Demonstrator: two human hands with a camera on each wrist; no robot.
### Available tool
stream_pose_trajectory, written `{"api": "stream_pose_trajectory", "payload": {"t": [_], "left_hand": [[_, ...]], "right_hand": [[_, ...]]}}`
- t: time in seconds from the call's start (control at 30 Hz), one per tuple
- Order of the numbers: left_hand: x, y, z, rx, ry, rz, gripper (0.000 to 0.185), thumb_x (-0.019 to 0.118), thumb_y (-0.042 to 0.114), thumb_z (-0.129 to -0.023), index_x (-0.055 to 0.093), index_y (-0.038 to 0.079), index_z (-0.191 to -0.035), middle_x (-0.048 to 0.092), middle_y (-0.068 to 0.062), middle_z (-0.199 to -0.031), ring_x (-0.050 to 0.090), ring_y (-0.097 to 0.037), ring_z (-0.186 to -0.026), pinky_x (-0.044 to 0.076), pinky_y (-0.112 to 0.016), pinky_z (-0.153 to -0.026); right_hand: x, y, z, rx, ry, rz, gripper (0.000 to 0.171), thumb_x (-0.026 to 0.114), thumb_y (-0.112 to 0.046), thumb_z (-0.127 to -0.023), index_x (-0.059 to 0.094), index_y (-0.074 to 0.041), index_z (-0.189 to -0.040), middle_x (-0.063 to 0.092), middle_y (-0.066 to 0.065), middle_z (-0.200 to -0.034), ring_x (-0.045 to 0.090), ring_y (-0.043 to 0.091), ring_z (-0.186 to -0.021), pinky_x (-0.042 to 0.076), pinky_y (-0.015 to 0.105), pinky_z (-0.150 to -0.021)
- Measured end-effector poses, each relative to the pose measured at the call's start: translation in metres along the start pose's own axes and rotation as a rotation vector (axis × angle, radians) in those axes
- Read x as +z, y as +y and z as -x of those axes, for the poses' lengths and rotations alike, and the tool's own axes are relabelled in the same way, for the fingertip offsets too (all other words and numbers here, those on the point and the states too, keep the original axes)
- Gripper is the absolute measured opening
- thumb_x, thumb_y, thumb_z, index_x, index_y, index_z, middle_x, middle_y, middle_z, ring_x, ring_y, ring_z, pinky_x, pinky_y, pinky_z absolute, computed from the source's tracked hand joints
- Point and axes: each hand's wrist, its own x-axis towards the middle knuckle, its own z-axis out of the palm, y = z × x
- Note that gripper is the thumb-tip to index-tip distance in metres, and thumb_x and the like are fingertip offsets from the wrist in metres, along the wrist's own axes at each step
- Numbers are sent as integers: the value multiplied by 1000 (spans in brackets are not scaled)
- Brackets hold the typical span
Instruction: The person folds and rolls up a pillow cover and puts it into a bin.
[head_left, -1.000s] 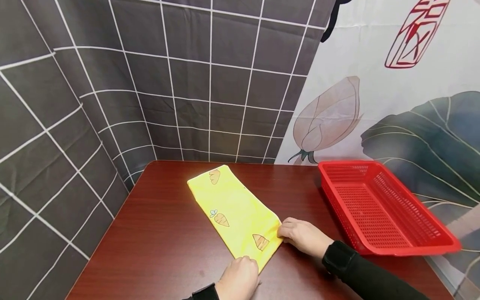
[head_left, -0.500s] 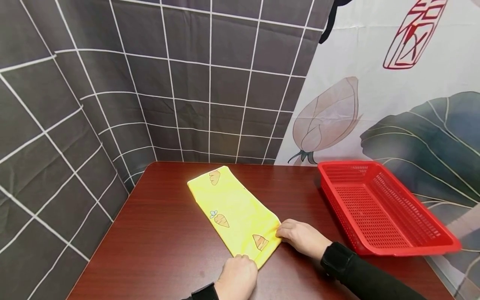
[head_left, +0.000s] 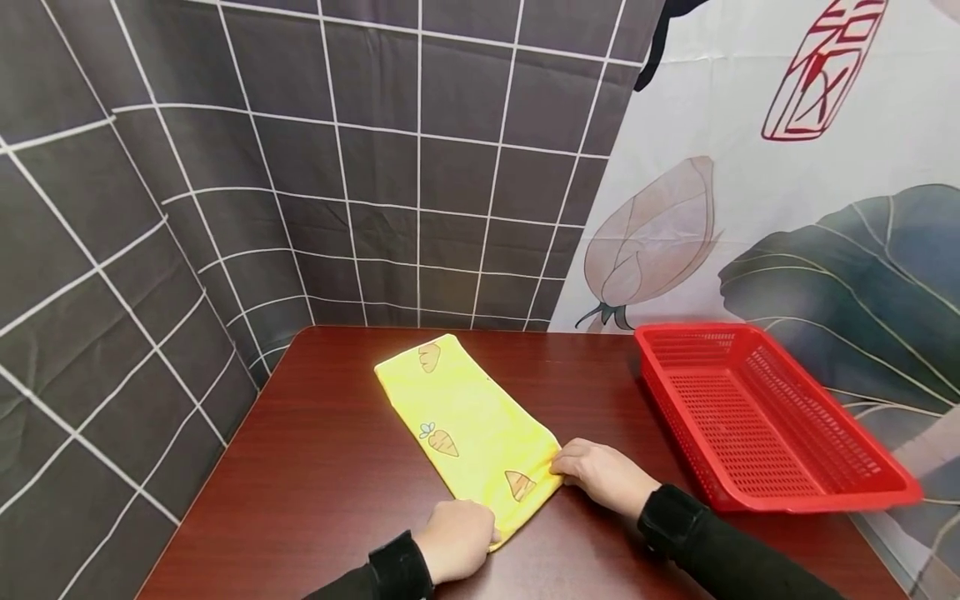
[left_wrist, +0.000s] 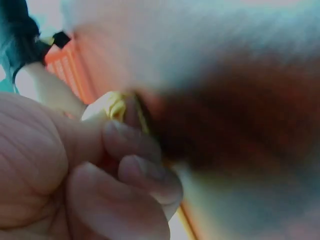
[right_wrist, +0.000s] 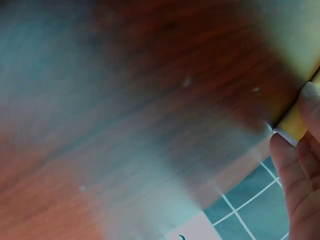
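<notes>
A yellow cloth (head_left: 465, 417) printed with carrots lies folded into a long strip, slanting across the dark wooden table (head_left: 330, 467). My left hand (head_left: 486, 533) grips the strip's near left corner, fingers curled around the fabric. In the left wrist view the curled fingers (left_wrist: 135, 165) close over a bit of yellow cloth (left_wrist: 116, 106). My right hand (head_left: 564, 468) pinches the near right corner. The right wrist view shows its fingertips (right_wrist: 287, 150) at the yellow cloth's edge (right_wrist: 296, 122) on the table. Both arms wear black sleeves.
An empty red plastic basket (head_left: 810, 500) sits on the table's right side, close to my right forearm. A grey tiled curtain (head_left: 225, 208) hangs behind and to the left. A flower-print curtain (head_left: 750, 167) hangs at the back right.
My left hand has shifted a little left and turned onto the cloth's near corner, bringing its sleeve into view. The right hand and the rest of the cloth have hardly moved.
</notes>
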Motion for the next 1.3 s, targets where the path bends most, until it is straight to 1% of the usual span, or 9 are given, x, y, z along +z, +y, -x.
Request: {"api": "stream_pose_trajectory", "payload": {"t": [0.17,0.37,0.5,0.63,0.7,0.87,1.03,1.17,1.3], "left_hand": [[-8,1,-4,-49,-71,-7,39,70,43,-99,65,18,-69,63,3,-70,62,-12,-66,56,-43,-63],[-9,-1,-5,-108,-75,-2,42,73,50,-95,68,16,-70,67,-1,-74,64,-17,-70,57,-44,-71],[-8,-2,-5,-121,-5,-39,45,78,55,-89,67,16,-69,65,-1,-69,64,-19,-66,56,-43,-66],[-4,0,-4,-59,108,-99,40,84,53,-83,65,19,-73,60,3,-67,62,-17,-64,52,-39,-58],[-3,0,-4,-30,126,-115,39,86,51,-82,64,20,-72,59,5,-66,61,-14,-64,51,-38,-57],[-5,-2,-6,-34,75,-79,42,87,45,-84,60,21,-63,56,8,-60,57,-10,-59,51,-38,-55],[-10,-7,-10,-73,0,-6,45,88,41,-84,56,20,-61,52,6,-60,52,-13,-58,51,-39,-58],[-12,-11,-12,-104,-35,56,44,88,40,-82,56,21,-60,51,7,-61,50,-13,-61,50,-38,-61],[-11,-13,-13,-116,-58,112,43,88,41,-83,57,23,-60,53,10,-61,50,-10,-61,49,-37,-63]], "right_hand": [[1,0,0,13,-25,-2,25,84,-8,-88,80,-18,-111,77,-3,-109,70,14,-104,62,33,-92],[-1,-1,-1,39,-58,-4,27,85,-9,-88,80,-19,-113,78,-3,-110,71,14,-105,62,33,-93],[-4,-2,-2,47,-68,-7,28,85,-7,-88,80,-19,-112,77,-3,-110,70,14,-105,62,33,-93],[-3,-3,-1,48,-63,0,28,85,-7,-87,81,-19,-111,77,-3,-109,70,14,-105,62,33,-94],[-2,-3,-1,44,-53,13,27,85,-6,-87,80,-19,-110,77,-4,-109,70,14,-104,62,33,-93],[-3,-5,-3,52,-43,41,21,83,-6,-89,79,-19,-105,75,-4,-104,68,13,-99,62,31,-90],[-10,-6,-12,120,-140,7,14,83,-8,-90,78,-18,-98,68,-5,-93,61,11,-87,60,29,-83],[-17,-3,-23,224,-244,-77,13,83,-9,-89,76,-20,-89,65,-9,-84,54,8,-77,56,28,-76],[-19,-1,-33,377,-327,-170,20,84,-13,-89,70,-23,-78,62,-11,-73,52,10,-70,50,27,-69]]}}
